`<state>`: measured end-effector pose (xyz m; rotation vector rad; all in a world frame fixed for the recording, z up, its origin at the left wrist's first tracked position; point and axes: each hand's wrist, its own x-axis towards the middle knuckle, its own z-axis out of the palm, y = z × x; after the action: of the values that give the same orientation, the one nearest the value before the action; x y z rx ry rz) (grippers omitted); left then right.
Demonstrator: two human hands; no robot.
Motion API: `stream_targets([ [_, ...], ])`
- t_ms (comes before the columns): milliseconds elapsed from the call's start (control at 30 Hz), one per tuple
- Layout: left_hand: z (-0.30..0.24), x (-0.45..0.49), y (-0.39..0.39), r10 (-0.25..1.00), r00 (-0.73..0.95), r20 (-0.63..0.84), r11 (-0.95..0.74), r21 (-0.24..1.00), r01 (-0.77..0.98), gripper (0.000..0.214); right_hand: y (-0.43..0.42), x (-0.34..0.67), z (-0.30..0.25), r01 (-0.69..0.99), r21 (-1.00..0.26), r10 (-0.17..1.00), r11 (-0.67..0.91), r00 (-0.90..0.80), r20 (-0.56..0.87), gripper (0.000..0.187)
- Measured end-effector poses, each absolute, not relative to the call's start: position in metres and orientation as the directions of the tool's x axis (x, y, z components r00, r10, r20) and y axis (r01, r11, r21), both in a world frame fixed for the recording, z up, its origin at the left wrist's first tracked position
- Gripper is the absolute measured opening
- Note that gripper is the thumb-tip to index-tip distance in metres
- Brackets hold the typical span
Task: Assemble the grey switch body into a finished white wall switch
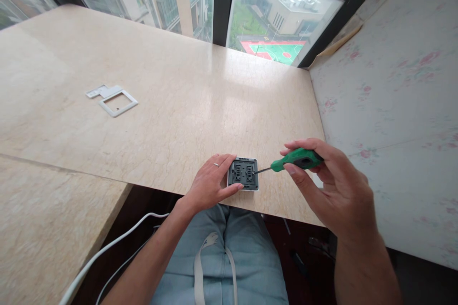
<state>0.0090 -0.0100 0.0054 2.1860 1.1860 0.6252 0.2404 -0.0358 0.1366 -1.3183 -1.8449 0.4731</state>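
A square wall switch [243, 182] with a dark grey inner face and a pale rim lies near the front edge of the stone-topped sill. My left hand [216, 178] grips it from the left, fingers along the far corner and thumb across the near edge. In my right hand [329, 183] is a screwdriver [296, 158] with a green and black handle, held between thumb and fingers. Its thin metal shaft points left, and the tip meets the right part of the switch's dark face. Whether the tip sits in a screw is too small to tell.
A white square frame [118, 103] and small white cover pieces [103, 90] lie at the left of the sill [179, 105]. Windows stand behind, a flowered wall [390, 105] at the right. White cables [121, 238] hang below the front edge at the left.
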Motion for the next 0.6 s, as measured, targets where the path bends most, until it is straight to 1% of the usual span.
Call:
stream_targets([
  [267, 0.0061, 0.0093, -0.0097, 0.855, 0.504, 0.125, -0.446, 0.673, 0.59, 0.065, -0.0341, 0.2385, 0.1364, 0.666, -0.623, 0.885, 0.41, -0.126, 0.448, 0.04],
  [433, 0.0079, 0.01, -0.0088, 0.852, 0.511, 0.116, -0.445, 0.674, 0.589, 0.064, -0.03, 0.2372, 0.1351, 0.732, -0.506, 0.828, 0.456, -0.142, 0.542, 0.043],
  [533, 0.0086, 0.0102, -0.0087, 0.854, 0.507, 0.116, -0.441, 0.678, 0.588, 0.065, -0.027, 0.2358, 0.1369, 0.758, -0.441, 0.802, 0.48, -0.175, 0.572, 0.04],
  [600, 0.0091, 0.0101, -0.0088, 0.855, 0.504, 0.118, -0.438, 0.684, 0.584, 0.066, -0.0261, 0.235, 0.1388, 0.763, -0.424, 0.795, 0.489, -0.191, 0.575, 0.037],
])
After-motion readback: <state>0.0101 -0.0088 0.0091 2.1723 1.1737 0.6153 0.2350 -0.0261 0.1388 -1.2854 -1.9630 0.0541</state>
